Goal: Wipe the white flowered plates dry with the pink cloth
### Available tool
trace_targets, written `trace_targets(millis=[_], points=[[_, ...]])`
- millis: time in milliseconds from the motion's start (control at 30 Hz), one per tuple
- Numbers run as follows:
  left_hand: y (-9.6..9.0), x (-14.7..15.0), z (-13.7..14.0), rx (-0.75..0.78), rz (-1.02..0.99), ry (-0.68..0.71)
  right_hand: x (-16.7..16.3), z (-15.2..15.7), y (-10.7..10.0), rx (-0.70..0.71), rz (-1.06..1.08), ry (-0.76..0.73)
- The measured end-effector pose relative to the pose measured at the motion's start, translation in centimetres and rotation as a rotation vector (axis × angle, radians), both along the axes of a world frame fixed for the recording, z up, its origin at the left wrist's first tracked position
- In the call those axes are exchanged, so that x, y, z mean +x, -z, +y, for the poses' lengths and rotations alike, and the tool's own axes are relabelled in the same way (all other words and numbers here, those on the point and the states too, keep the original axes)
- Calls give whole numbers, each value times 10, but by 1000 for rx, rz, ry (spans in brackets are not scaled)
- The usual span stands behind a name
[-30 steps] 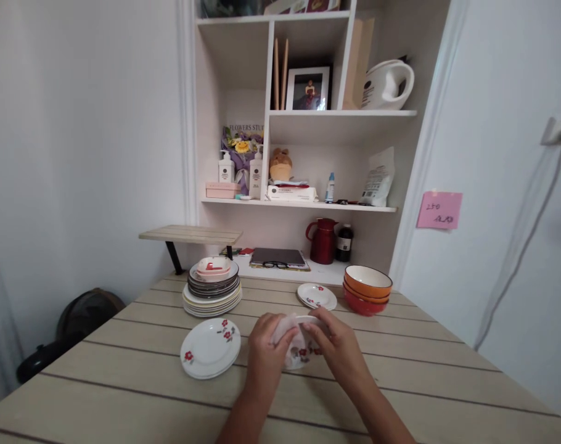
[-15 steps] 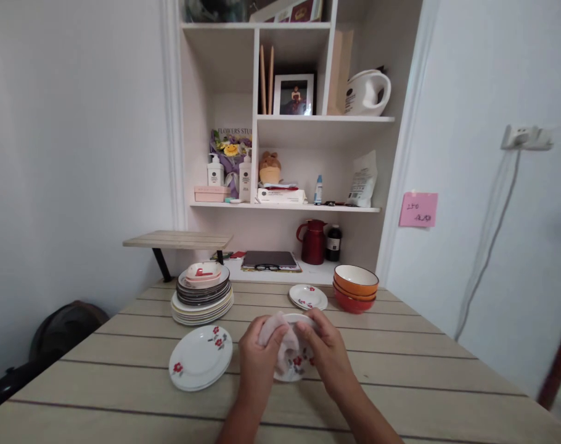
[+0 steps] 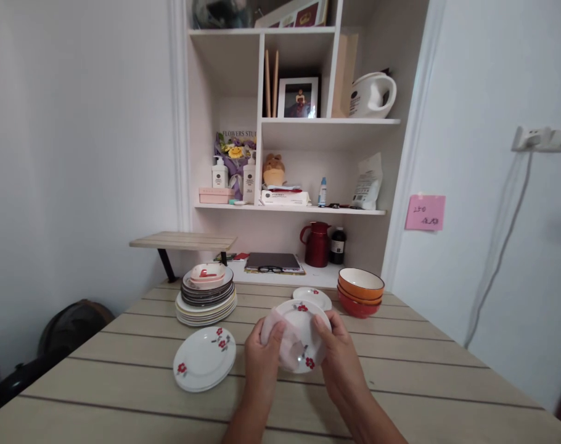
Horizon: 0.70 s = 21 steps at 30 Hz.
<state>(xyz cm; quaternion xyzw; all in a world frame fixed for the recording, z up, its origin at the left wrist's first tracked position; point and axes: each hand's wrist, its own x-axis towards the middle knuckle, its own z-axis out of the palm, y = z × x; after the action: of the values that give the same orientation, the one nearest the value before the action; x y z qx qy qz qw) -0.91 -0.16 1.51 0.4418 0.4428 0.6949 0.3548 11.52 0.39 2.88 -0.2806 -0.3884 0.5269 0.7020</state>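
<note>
A small white plate (image 3: pixel 312 320) with red flowers is held up above the table, tilted toward me. My left hand (image 3: pixel 263 351) pinches a thin pale pink cloth (image 3: pixel 287 348) against the plate's left side. On the right rim, my right hand (image 3: pixel 338 345) grips the plate with the thumb on its face. Behind it lie similar small flowered plates (image 3: pixel 324 300), partly hidden by the held one. To the left of my hands, larger flowered plates (image 3: pixel 201 364) rest in a low stack.
Stacked plates (image 3: pixel 206 313) with small dishes (image 3: pixel 208 272) on top stand at the back left, near a raised wooden shelf (image 3: pixel 183 240). Orange and red bowls (image 3: pixel 360 287) are nested at the back right. A red jug (image 3: pixel 316 244) stands in the shelving behind.
The held plate has been raised and tilted so more of its face shows. Both hands stay on it, with the cloth lower across its left side. The view has shifted slightly.
</note>
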Motion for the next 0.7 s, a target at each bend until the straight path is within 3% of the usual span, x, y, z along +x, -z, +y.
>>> trace_targets(millis=[167, 400, 533, 700], points=[[5, -5, 4, -28, 5, 4, 6, 3, 2, -9, -196, -37], [5, -8, 3, 189, 376, -79, 18, 7, -1, 289, -672, 282], [7, -5, 1, 251, 453, -79, 23, 5, -7, 361, -877, 242], [8, -8, 1, 197, 402, -65, 23, 6, -6, 362, -1018, 189]])
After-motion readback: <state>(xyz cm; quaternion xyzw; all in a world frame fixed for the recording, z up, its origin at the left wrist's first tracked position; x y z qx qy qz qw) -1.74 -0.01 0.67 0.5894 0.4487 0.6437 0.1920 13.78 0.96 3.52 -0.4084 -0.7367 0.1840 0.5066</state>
